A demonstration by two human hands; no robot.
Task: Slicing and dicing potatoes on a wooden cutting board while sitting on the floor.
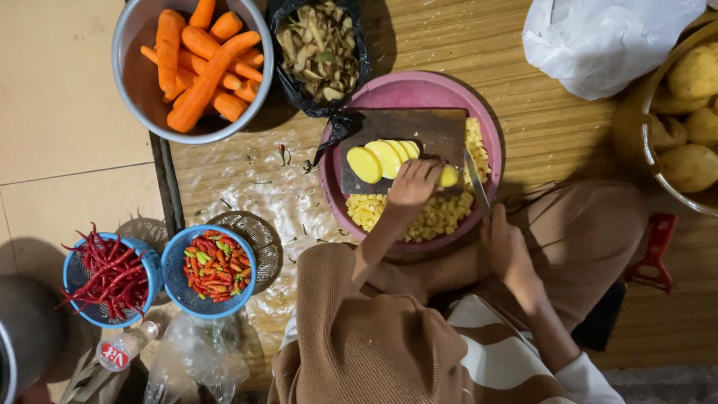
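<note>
The left hand is being pressed onto a peeled potato piece on the dark board, fingers curled over it. The right hand is being closed round a knife, whose blade is being held just beside that piece. Potato slices are lying fanned on the board, not yet diced. Cubes are already heaped in the pink basin beneath the board, so dicing is judged partly done. Whole peeled potatoes are waiting in a pot at the right. Further off, peelings, a bowl of carrots and two baskets of chillies are being kept. Everything is resting on a woven mat over the tiled floor.
</note>
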